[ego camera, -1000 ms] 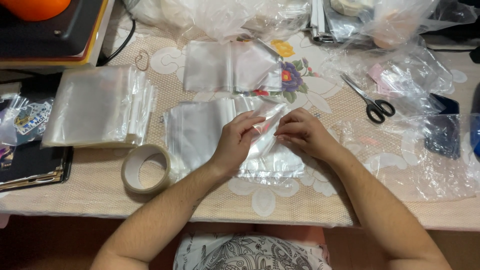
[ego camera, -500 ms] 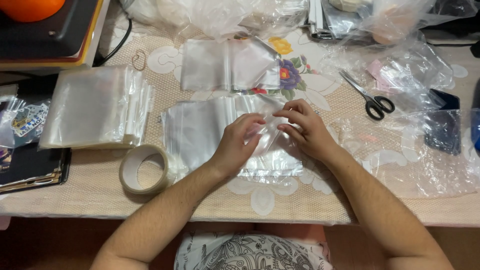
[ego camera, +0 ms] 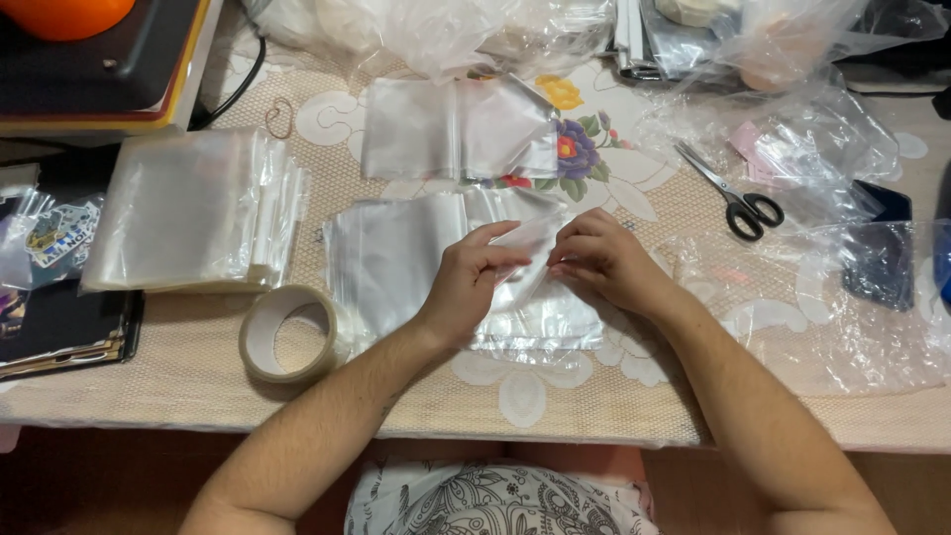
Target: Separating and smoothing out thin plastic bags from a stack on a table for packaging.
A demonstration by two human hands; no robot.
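My left hand (ego camera: 474,277) and my right hand (ego camera: 600,260) meet over a stack of clear plastic bags (ego camera: 396,260) in the middle of the table. Both pinch the same clear plastic bag (ego camera: 528,243) by its top edge, thumbs and forefingers closed on it. The bag is lifted slightly off the stack between the two hands. A roll of tape (ego camera: 288,334) lies flat just left of my left forearm.
A second pile of clear bags (ego camera: 188,210) lies at the left, and folded bags (ego camera: 456,131) sit behind the stack. Black-handled scissors (ego camera: 735,195) lie at the right among crumpled plastic film (ego camera: 822,297). A dark phone (ego camera: 880,248) sits under film. Dark boxes stand at the back left.
Both hands have shifted a little and drawn closer, working the top edge of the bag between the fingers. Everything else on the table is unmoved.
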